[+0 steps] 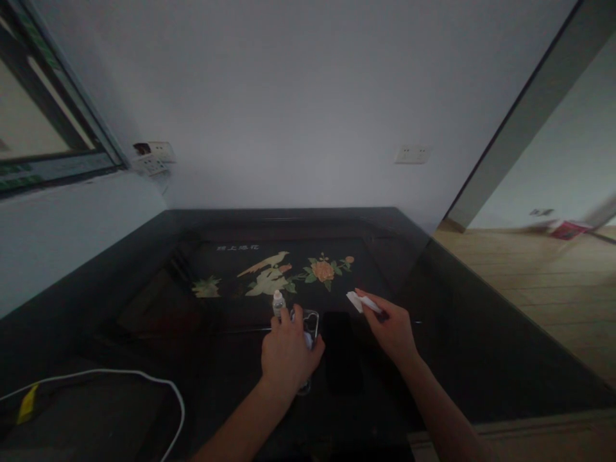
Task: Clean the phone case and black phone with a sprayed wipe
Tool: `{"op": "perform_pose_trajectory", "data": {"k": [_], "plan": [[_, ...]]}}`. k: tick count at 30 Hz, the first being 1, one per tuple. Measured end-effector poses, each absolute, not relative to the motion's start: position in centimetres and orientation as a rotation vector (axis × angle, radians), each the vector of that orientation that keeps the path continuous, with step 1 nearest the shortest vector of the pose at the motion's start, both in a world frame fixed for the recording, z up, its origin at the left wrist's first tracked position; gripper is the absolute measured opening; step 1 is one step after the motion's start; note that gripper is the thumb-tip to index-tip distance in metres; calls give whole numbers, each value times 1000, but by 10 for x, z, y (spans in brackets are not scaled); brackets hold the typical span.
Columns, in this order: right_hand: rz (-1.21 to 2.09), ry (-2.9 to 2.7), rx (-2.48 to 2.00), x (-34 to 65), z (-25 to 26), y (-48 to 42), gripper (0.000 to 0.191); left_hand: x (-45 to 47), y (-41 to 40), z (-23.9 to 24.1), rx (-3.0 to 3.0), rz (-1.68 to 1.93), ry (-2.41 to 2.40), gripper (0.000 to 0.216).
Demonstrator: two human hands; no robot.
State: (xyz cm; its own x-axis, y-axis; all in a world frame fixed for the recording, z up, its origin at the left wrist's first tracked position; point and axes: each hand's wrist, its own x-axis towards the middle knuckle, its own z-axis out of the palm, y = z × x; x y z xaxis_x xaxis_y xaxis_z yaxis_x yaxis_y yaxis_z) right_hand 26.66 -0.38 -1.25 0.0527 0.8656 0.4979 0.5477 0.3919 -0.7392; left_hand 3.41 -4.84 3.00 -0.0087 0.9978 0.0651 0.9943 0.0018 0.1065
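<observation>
Phone case, see-through, lies under the nearer left hand, long axis running roughly toward the desk's far edge, that grip's hold unclear, while the right hand, grip pinched on a white tool, sits toward the right edge.

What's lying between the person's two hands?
In the head view, what looks like a black smartphone lies between the left hand and the right hand.

Pretty sure I'm in someone's home: plank floor, window, wall sockets, bird-and-flower tabletop.
</observation>
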Motion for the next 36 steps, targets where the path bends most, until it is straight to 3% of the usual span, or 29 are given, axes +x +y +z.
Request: {"op": "perform_pose_trajectory", "data": {"k": [30,36], "plan": [[460,-1558,-1301,271,-9,-3,33,32,-53,32,2302,118,2265,61],[461,-1510,-1317,274,-9,-2,34,32,-65,47,2410,335,2224,54]]}}
